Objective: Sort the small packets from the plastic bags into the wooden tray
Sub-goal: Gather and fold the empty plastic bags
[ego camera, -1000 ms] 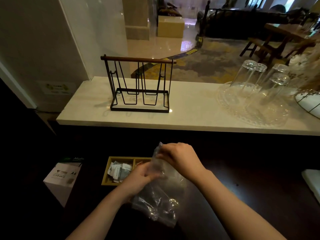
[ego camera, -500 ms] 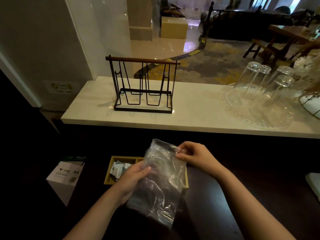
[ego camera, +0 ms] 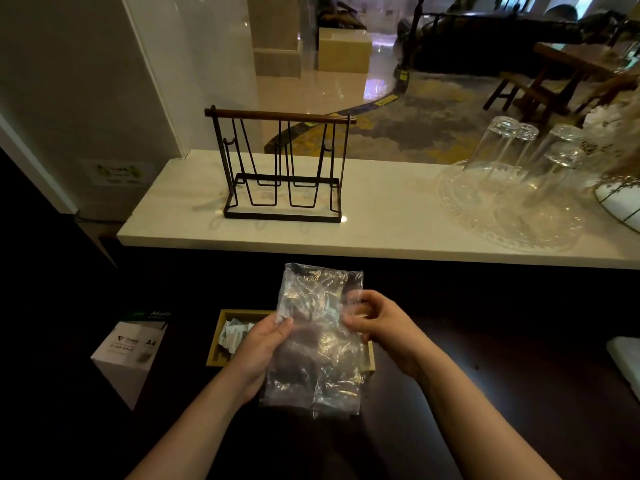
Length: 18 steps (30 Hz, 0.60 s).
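Note:
A clear plastic bag (ego camera: 317, 341) hangs upright above the dark counter, stretched flat between both hands. My left hand (ego camera: 261, 348) pinches its left edge and my right hand (ego camera: 384, 327) pinches its right edge near the top. I see no packets inside the bag. Behind it lies the wooden tray (ego camera: 216, 344), mostly hidden by the bag and my left hand. Several small white packets (ego camera: 233, 332) lie in the tray's left compartment.
A white A4 paper box (ego camera: 130, 351) stands left of the tray. A black wire rack (ego camera: 282, 168) and a glass tray with upturned glasses (ego camera: 512, 188) sit on the raised marble ledge (ego camera: 381, 233). A white object (ego camera: 627, 358) lies at the right edge.
The bag was crumpled between my hands; my right hand has drawn away to the right and the bag is now spread flat and held upright.

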Tool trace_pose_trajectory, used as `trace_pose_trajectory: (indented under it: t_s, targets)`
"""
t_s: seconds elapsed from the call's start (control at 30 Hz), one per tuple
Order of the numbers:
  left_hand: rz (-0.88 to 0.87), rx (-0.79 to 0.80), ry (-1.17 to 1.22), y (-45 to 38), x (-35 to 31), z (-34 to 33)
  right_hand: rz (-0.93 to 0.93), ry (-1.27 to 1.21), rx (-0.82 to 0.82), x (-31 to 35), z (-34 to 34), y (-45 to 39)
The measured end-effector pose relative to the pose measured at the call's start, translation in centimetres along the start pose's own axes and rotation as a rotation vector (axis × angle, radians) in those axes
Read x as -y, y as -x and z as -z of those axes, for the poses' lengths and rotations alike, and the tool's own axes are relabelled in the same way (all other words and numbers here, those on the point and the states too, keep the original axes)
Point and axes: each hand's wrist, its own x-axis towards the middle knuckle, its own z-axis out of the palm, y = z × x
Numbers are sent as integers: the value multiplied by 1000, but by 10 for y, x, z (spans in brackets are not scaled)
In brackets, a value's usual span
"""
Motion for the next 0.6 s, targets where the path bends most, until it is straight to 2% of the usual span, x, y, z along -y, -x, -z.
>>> trace_pose_trajectory:
  t_s: [0.07,0.2,0.33,0.5,0.6]
  targets:
    - [-7,6,-8,0,0,1,26,-22,-20,-3,-3,0]
    - [-21,24,62,1,0,1,65,-115,-159,-6,-8,0]
    - [-34,-32,80,1,2,1,9,-141,-127,-14,-15,5]
    - [-22,-67,44,4,2,3,3,-156,-168,-19,-14,8]
    - [-16,-76,10,5,2,3,-6,-195,-88,-14,-10,9]
